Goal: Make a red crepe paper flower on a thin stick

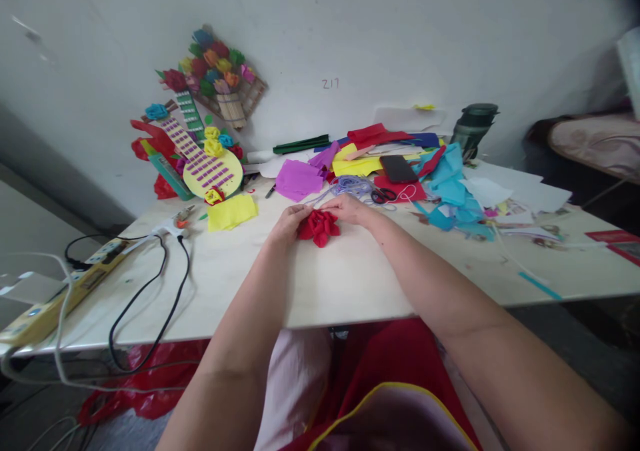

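Observation:
A red crepe paper flower [320, 227] is held just above or on the table, between my two hands. My left hand [290, 223] pinches its left petals, and my right hand [345, 209] has its fingers closed at the flower's upper back edge. The fingertips are partly hidden behind the petals. Just beyond the hands lie a tangle of pale purple cord [353, 185] and black-handled scissors [384, 196]. Purple crepe paper [299, 180] is behind my left hand, and a yellow crepe paper piece [233, 212] lies to its left.
At left are a glue gun [177, 224], trailing black cables and a power strip [75, 294]. A flower-decorated guitar craft [213, 174] leans near the wall. Behind are a phone [399, 169], blue crepe paper [445, 184] and a dark bottle [473, 131]. White sheets [525, 187] lie right.

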The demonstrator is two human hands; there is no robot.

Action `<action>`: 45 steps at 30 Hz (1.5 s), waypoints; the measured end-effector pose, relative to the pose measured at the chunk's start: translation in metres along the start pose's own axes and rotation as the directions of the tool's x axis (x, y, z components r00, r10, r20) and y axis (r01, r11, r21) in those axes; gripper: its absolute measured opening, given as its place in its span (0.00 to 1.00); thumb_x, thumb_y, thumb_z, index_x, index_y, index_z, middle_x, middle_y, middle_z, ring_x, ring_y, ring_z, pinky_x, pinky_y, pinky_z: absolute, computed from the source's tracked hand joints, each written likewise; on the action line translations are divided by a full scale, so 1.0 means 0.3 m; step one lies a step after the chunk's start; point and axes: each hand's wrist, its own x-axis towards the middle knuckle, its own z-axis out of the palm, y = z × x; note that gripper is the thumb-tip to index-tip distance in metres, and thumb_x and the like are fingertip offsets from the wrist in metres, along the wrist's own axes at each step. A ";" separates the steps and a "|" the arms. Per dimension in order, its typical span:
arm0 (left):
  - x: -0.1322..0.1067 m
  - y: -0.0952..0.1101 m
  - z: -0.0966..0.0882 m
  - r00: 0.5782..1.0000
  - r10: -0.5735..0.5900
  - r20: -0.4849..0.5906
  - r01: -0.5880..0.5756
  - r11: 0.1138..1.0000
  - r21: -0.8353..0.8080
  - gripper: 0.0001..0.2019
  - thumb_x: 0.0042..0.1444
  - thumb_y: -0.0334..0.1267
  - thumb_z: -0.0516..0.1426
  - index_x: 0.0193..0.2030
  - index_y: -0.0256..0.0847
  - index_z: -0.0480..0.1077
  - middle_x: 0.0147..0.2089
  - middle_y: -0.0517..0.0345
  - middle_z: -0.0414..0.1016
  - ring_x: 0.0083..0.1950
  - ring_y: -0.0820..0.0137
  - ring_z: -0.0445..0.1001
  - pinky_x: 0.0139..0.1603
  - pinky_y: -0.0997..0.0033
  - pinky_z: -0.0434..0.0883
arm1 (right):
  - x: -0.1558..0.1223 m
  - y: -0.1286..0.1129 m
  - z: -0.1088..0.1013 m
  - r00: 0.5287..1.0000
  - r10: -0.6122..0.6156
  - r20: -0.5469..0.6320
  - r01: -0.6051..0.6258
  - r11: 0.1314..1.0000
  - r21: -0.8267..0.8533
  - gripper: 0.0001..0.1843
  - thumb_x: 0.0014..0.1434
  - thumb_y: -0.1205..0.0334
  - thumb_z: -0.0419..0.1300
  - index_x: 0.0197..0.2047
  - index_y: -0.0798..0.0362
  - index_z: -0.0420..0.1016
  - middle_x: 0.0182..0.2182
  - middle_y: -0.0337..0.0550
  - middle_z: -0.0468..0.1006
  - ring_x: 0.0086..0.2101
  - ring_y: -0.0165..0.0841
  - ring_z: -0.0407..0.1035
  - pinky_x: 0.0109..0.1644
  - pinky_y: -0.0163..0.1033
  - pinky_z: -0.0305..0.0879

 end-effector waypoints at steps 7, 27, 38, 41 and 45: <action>-0.015 0.022 0.009 0.999 -0.001 0.040 0.003 0.999 -0.045 0.18 0.29 0.35 0.69 0.29 0.36 0.70 0.27 0.55 0.74 0.28 0.69 0.72 0.32 0.69 0.68 | 0.004 -0.006 0.006 0.998 0.024 -0.054 -0.019 0.995 0.095 0.13 0.53 0.70 0.57 0.39 0.51 0.81 0.38 0.44 0.82 0.39 0.35 0.76 0.45 0.40 0.69; -0.002 -0.002 -0.001 0.993 0.103 0.062 -0.106 0.993 0.048 0.19 0.30 0.29 0.67 0.33 0.38 0.69 0.30 0.59 0.74 0.29 0.71 0.72 0.34 0.69 0.68 | 0.010 -0.008 0.016 0.990 0.068 -0.122 -0.066 0.998 0.025 0.12 0.53 0.67 0.59 0.38 0.52 0.82 0.36 0.45 0.82 0.36 0.35 0.75 0.43 0.38 0.69; -0.016 0.018 0.005 0.975 0.153 0.161 -0.176 0.975 0.135 0.34 0.35 0.32 0.67 0.52 0.42 0.62 0.31 0.62 0.72 0.30 0.73 0.71 0.34 0.73 0.66 | 0.006 -0.002 0.003 0.989 0.139 -0.057 -0.122 0.964 0.238 0.10 0.49 0.68 0.59 0.32 0.55 0.82 0.23 0.40 0.79 0.25 0.28 0.68 0.33 0.34 0.64; -0.016 0.019 0.005 0.967 0.146 0.210 -0.183 0.969 0.167 0.27 0.35 0.32 0.67 0.45 0.39 0.66 0.31 0.60 0.72 0.30 0.73 0.71 0.33 0.73 0.66 | 0.000 0.002 -0.003 0.979 0.201 0.042 -0.204 0.930 0.305 0.10 0.50 0.64 0.58 0.28 0.58 0.81 0.13 0.33 0.66 0.17 0.23 0.54 0.24 0.32 0.53; -0.017 0.021 0.007 0.956 0.168 0.243 -0.221 0.952 0.213 0.21 0.36 0.31 0.67 0.40 0.38 0.67 0.32 0.60 0.72 0.33 0.73 0.71 0.35 0.74 0.66 | -0.009 -0.010 -0.019 0.960 0.237 0.149 -0.276 0.887 0.369 0.11 0.49 0.62 0.58 0.25 0.60 0.77 0.12 0.29 0.57 0.17 0.21 0.48 0.22 0.32 0.45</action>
